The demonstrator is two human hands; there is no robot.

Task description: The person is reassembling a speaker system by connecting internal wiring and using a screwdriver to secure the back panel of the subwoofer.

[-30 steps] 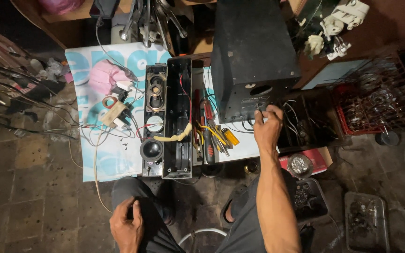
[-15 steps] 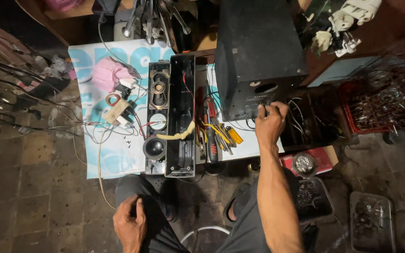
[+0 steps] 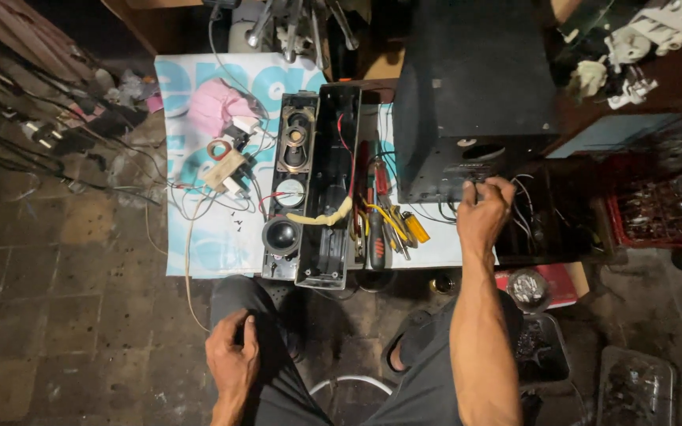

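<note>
Beside one black speaker box (image 3: 475,87), one right hand (image 3: 483,213) touches its panel.

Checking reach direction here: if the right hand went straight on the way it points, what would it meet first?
The right hand points up-frame and already touches the black speaker box at its rear panel, so it would probably meet that first.

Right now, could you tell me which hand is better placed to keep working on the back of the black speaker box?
The right hand: its fingers are at the rear panel of the black speaker box. The left hand rests on the person's thigh, far from it.
</note>
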